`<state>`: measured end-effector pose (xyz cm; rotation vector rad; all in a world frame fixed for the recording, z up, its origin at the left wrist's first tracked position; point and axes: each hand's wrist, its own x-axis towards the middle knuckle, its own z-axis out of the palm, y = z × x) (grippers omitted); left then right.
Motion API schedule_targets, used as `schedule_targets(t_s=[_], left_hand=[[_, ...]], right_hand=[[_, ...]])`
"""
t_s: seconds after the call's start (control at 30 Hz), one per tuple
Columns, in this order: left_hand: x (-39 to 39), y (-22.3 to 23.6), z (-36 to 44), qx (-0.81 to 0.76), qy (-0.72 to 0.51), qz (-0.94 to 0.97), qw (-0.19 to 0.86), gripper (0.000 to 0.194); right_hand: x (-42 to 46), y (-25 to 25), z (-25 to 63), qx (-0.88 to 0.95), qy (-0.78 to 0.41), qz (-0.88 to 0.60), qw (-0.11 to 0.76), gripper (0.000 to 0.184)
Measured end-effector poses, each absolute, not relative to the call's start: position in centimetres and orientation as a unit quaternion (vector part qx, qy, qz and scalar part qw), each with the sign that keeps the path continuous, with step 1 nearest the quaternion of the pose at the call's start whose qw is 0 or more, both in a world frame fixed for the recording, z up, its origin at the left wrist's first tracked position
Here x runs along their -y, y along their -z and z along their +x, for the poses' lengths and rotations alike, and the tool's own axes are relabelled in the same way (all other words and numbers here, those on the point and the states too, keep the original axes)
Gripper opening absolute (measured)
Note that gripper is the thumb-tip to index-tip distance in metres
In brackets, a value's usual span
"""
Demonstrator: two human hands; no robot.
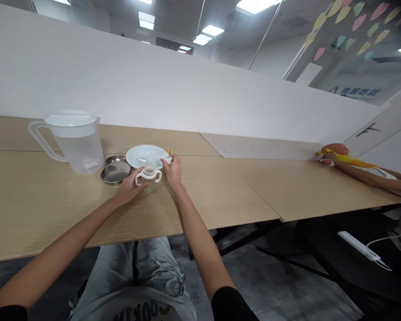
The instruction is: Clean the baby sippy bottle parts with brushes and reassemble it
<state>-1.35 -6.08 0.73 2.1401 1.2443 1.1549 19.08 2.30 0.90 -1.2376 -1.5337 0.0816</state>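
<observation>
A clear trainer cup [149,176] with two white handles stands just ahead of the left grip [128,189], whose fingers lie against its handle, though whether they are closed on it cannot be told. A small white piece [167,158] at the rim of a smooth white plate [143,156] is reached by the right grip [172,170], its hold hidden by the fingers, and a yellow item [169,151] is mostly concealed behind it. Beyond the left grip, a brushed steel dish [115,170] and a translucent lidded plastic pitcher [76,145] are set on the wood-grain tabletop [200,196].
</observation>
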Motion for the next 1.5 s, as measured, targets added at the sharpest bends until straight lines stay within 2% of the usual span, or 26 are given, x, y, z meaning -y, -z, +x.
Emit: schedule_targets(t_s=[0.1,0.2,0.37,0.53,0.63,0.9,1.0,1.07,1.17,1.23,1.3,1.37,1.5], left_hand=[[6.1,-0.6,-1.4,-0.443,-0.414,0.767,0.211,0.076],[6.2,-0.5,-1.4,-0.436,-0.421,0.767,0.210,0.076],[6.5,-0.4,-1.2,-0.439,-0.445,0.747,0.226,0.081],[6.4,0.0,-1.1,-0.435,-0.457,0.746,0.213,0.077],[6.4,0.1,-1.2,-0.436,-0.451,0.753,0.197,0.076],[6.5,-0.1,-1.5,-0.420,-0.468,0.753,0.193,0.071],[6.5,-0.2,-1.6,-0.411,-0.493,0.742,0.192,0.063],[6.5,-0.3,-1.7,-0.416,-0.510,0.732,0.177,0.059],[6.4,-0.7,-2.1,-0.437,-0.531,0.715,0.124,0.054],[6.3,-1.0,-2.7,-0.462,-0.551,0.691,0.075,0.049],[6.2,-1.3,-3.4,-0.488,-0.573,0.659,0.026,0.046],[6.0,-1.5,-4.1,-0.507,-0.592,0.626,-0.021,0.043],[5.8,-2.0,-5.4,-0.536,-0.602,0.581,-0.111,0.041]], right_hand=[[-2.4,-1.2,18.9,0.645,-0.039,-0.507,0.570,0.032],[-2.3,-1.6,18.6,0.669,-0.034,-0.512,0.537,0.030],[-2.4,-2.5,18.2,0.702,-0.024,-0.572,0.424,0.038],[-2.8,-3.9,17.7,0.708,0.020,-0.649,0.276,0.023],[-3.2,-4.9,17.4,0.708,0.023,-0.671,0.217,0.023],[-5.3,-7.7,16.3,0.736,0.021,-0.675,0.053,0.043],[-5.3,-8.1,16.0,0.737,0.023,-0.674,0.047,0.046],[-4.8,-8.2,16.4,0.739,0.020,-0.669,0.071,0.038],[-3.8,-7.9,17.9,0.726,0.001,-0.662,0.188,0.023],[-3.3,-7.2,19.3,0.692,-0.021,-0.664,0.283,0.026],[-2.9,-6.2,20.7,0.655,-0.043,-0.674,0.338,0.032],[-2.7,-4.9,21.8,0.633,-0.061,-0.696,0.333,0.038],[-2.7,-2.5,22.8,0.635,-0.090,-0.723,0.257,0.039]])
